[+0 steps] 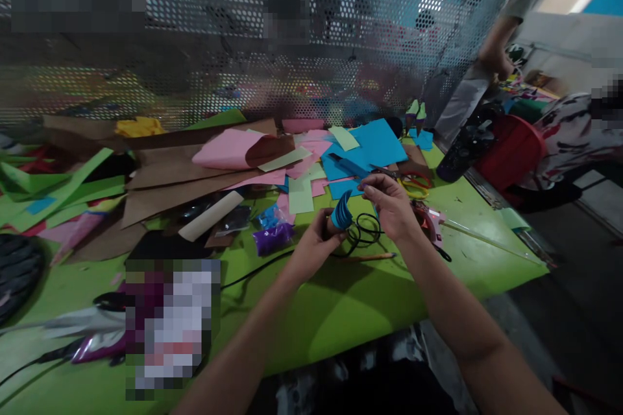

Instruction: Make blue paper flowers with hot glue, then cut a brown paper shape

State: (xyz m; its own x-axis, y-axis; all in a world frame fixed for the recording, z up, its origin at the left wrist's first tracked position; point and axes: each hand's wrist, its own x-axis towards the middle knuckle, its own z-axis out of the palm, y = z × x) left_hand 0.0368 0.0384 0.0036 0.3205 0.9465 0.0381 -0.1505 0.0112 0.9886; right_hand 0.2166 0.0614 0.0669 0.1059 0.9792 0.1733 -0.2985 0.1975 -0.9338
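The left hand (314,246) closes around a blue paper roll (341,211), holding it above the green table (341,318). The right hand (389,204) hovers just beside the roll, fingertips pressed together; what they pinch is too small to tell. Scissors (413,181) and a black cord (365,230) lie close behind.

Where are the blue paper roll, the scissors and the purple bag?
blue paper roll (342,211): head view, the middle of its blue side.
scissors (414,184): head view, the coloured handle loops.
purple bag (272,238): head view, the bag's middle.
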